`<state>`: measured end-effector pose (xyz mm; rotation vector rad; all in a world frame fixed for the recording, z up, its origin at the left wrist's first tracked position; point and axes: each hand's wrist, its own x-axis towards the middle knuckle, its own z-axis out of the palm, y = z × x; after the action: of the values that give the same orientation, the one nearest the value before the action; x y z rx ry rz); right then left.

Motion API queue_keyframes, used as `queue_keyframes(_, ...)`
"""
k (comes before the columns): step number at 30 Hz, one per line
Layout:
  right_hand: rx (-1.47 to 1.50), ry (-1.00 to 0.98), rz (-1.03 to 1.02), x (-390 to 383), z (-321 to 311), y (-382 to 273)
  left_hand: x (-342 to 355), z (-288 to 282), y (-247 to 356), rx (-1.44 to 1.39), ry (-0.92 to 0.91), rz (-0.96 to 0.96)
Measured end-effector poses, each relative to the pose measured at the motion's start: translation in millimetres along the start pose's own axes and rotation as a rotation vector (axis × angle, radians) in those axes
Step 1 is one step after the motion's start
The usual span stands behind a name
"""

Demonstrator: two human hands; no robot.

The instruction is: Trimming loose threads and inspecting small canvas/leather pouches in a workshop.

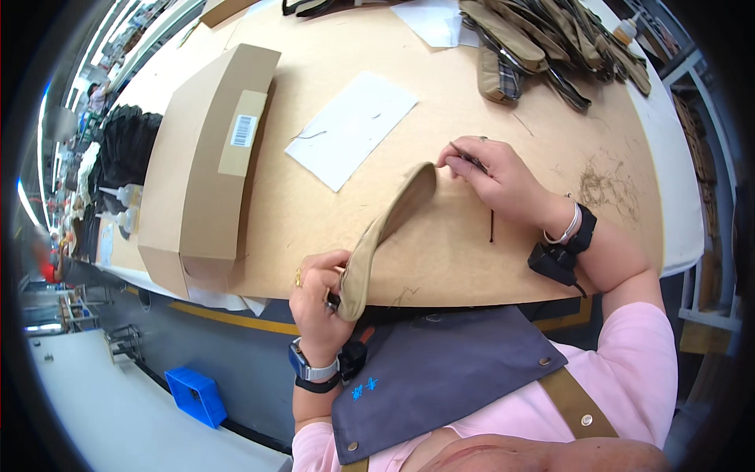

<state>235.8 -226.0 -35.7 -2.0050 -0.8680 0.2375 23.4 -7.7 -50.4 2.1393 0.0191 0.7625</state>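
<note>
A curved khaki padded fabric piece (377, 236) spans the space between my hands over the paper-covered table. My left hand (318, 291) grips its lower end, fingers closed around the edge. My right hand (491, 177) is closed on a thin dark metal tool (459, 151), its fingertips at the piece's upper tip; whether they also pinch the fabric is unclear. A short dark cord (491, 228) hangs or lies below that hand. Loose thread clippings (605, 189) lie to the right.
An elongated cardboard box (200, 157) stands left, a white sheet (350, 126) beyond my hands. Khaki pieces (535, 55) pile at back right near a glue bottle (625, 30). Dark goods (126, 149) lie far left. A blue crate (195, 393) sits lower left. Distant people (55, 267) appear left.
</note>
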Motion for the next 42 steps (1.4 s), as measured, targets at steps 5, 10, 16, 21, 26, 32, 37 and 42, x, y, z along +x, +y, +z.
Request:
queue_keyframes(5,0.133,-0.144,-0.163,-3,2,6,-5,-4,-7,0.141,-0.21,0.188)
queue_keyframes(10,0.224,-0.262,-0.253,-8,4,7,-8,-2,-11,0.135,-0.296,0.178)
queue_keyframes(16,-0.219,-0.348,-0.411,-9,9,-6,-7,-8,-15,0.061,-0.261,0.142)
queue_keyframes(21,-0.282,-0.346,-0.418,-9,2,-10,-6,-9,-20,0.072,-0.225,0.085)
queue_keyframes(26,-0.14,-0.369,-0.462,-7,-2,-11,-1,-20,-16,0.19,-0.266,0.05)
queue_keyframes(32,-0.099,-0.358,-0.431,-9,-1,-13,7,-30,9,0.15,-0.445,0.027)
queue_keyframes(37,-0.009,-0.385,-0.44,-10,1,-14,2,-24,5,0.257,-0.203,-0.009)
queue_keyframes(42,-0.161,-0.377,-0.484,-9,1,-10,-4,-29,-5,0.018,0.226,-0.218)
